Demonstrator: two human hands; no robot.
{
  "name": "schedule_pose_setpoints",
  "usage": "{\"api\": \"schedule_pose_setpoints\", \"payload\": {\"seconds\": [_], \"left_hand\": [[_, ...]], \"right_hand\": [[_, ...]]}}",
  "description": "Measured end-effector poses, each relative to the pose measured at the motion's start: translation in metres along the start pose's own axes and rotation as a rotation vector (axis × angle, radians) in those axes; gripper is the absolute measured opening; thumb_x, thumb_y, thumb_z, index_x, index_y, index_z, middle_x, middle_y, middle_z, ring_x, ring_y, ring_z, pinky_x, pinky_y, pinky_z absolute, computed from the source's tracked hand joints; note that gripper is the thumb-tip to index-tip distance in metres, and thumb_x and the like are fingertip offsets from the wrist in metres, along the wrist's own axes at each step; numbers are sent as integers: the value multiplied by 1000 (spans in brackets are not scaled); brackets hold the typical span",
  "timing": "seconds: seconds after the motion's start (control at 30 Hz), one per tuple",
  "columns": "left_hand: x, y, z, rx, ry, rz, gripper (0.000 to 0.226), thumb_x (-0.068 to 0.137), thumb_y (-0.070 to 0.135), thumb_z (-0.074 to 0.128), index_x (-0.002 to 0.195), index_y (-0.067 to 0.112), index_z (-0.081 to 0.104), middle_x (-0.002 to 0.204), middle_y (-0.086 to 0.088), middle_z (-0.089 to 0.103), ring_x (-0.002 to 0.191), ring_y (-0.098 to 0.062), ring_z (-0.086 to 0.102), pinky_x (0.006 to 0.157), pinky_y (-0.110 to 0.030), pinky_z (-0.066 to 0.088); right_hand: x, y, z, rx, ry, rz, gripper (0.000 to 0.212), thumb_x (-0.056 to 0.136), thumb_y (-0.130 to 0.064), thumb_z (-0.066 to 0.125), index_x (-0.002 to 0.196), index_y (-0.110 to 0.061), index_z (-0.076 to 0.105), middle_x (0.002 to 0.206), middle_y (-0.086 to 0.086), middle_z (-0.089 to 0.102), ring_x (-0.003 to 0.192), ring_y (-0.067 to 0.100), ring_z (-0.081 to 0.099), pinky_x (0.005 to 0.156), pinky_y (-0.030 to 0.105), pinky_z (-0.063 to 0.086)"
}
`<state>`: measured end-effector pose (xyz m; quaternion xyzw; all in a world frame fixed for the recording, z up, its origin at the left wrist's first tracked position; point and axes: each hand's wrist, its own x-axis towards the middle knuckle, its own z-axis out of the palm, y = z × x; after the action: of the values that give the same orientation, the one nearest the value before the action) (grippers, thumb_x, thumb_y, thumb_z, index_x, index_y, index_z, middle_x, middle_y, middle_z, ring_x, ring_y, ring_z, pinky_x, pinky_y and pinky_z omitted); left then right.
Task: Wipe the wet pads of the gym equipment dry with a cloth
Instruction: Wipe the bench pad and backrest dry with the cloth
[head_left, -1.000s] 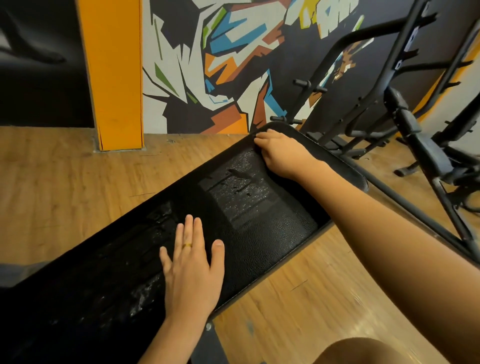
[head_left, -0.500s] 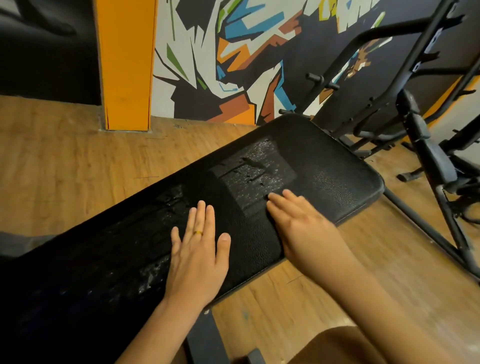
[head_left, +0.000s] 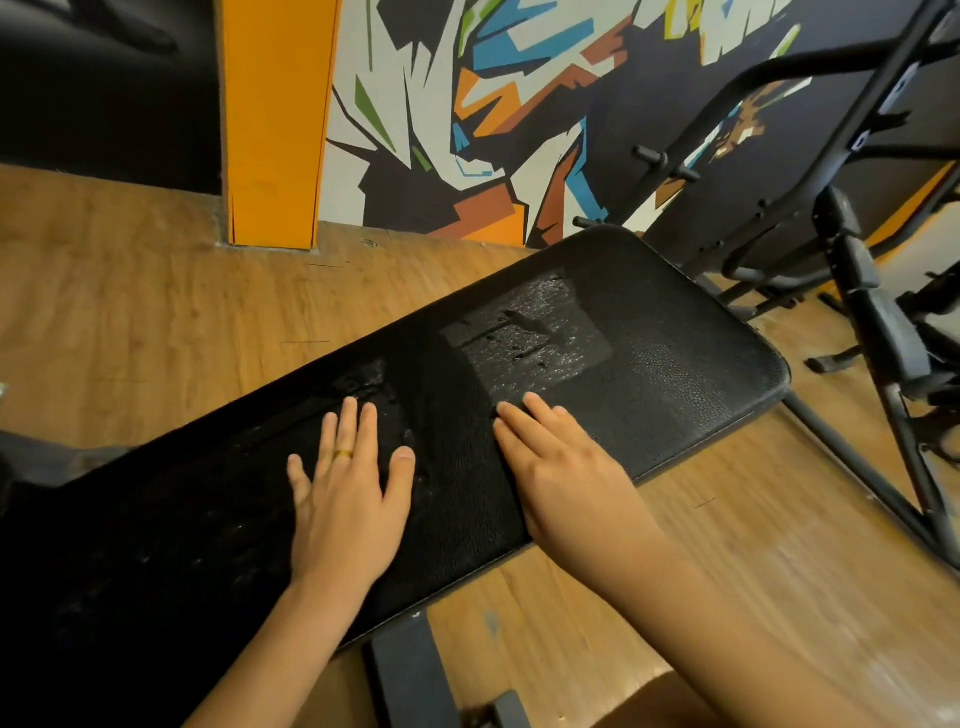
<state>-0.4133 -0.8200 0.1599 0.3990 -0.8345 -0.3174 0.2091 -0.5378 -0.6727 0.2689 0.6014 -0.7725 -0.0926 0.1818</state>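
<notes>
Head: right hand (head_left: 566, 467) nearer on pad (head_left: 675, 374)

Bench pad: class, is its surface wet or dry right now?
Wet in patches: droplets and streaks glisten midway along the bench pad; its far end looks dry.

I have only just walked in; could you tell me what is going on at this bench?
A person has both bare hands flat on the black bench pad. The left hand, wearing a gold ring, rests on wet streaks; the right hand lies beside it, fingertips at the edge of a wet patch. No cloth is in view, so the pad is not yet dry.
</notes>
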Motion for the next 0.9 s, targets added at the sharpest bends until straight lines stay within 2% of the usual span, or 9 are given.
{"api": "schedule_pose_setpoints", "payload": {"seconds": [0.07, 0.17, 0.3, 0.37, 0.5, 0.57, 0.67, 0.73, 0.9], "left_hand": [[-1, 1, -2, -13, 9, 2, 70, 101, 56, 19, 162, 24, 10, 169, 6, 1, 155, -11, -5, 124, -51, -2], [-1, 1, -3, -22, 22, 4, 70, 100, 56, 20, 162, 24, 12, 169, 6, 3, 155, -11, -4, 124, -51, -1], [-2, 0, -3, -36, 26, 12, 71, 100, 57, 20, 162, 23, 13, 169, 6, 3, 155, -10, -3, 125, -51, 0], [-3, 0, -4, -39, 29, 5, 71, 100, 57, 20, 162, 24, 12, 169, 7, 3, 155, -10, -4, 125, -50, -1], [-3, 0, -3, -42, 34, 12, 71, 100, 58, 19, 162, 25, 11, 169, 7, 1, 155, -9, -5, 125, -50, -2], [-2, -1, -2, -38, 33, 8, 71, 100, 58, 18, 162, 25, 10, 169, 8, 0, 155, -9, -6, 125, -49, -2], [-2, -1, -2, -22, 31, 11, 71, 99, 58, 18, 162, 25, 9, 169, 7, 0, 155, -10, -6, 125, -50, -2], [-1, -1, -2, -24, 33, 12, 71, 100, 57, 18, 162, 24, 10, 169, 7, 0, 155, -9, -6, 125, -49, -2], [-2, -2, -1, -30, 41, 5, 70, 101, 57, 19, 162, 26, 10, 169, 8, 1, 154, -7, -7, 125, -48, -4]], "right_hand": [[21, -9, 5, 5, -22, -11, 55, 86, -16, 58, 139, 0, 57, 144, 18, 55, 138, 39, 46, 113, 49, 39], [68, -28, 12, 15, -72, 11, 59, 95, -22, 49, 148, 3, 42, 154, 20, 42, 146, 40, 32, 120, 48, 27], [101, -42, 10, -26, -120, 112, 67, 98, -30, 52, 152, 4, 33, 158, 20, 33, 148, 38, 23, 122, 46, 22], [85, -43, 9, 28, -124, 118, 65, 97, -27, 51, 152, 3, 33, 159, 20, 33, 148, 38, 25, 122, 45, 22], [38, -42, 12, 81, -32, 85, 57, 93, -23, 59, 144, -1, 51, 150, 19, 48, 142, 37, 43, 117, 47, 35], [42, -39, 15, 79, -45, 63, 56, 97, -27, 54, 147, -1, 48, 153, 19, 45, 144, 37, 39, 118, 47, 32], [76, -38, 17, 81, -107, 68, 62, 100, -31, 39, 154, 1, 33, 161, 20, 30, 151, 38, 21, 123, 48, 18], [109, -40, 24, 38, -101, 106, 61, 102, -28, 38, 154, 3, 29, 162, 20, 27, 152, 38, 16, 123, 47, 14], [172, -39, 36, 10, -92, 182, 52, 100, -29, 45, 141, 2, 46, 149, 18, 43, 147, 38, 25, 119, 45, 24]]}}
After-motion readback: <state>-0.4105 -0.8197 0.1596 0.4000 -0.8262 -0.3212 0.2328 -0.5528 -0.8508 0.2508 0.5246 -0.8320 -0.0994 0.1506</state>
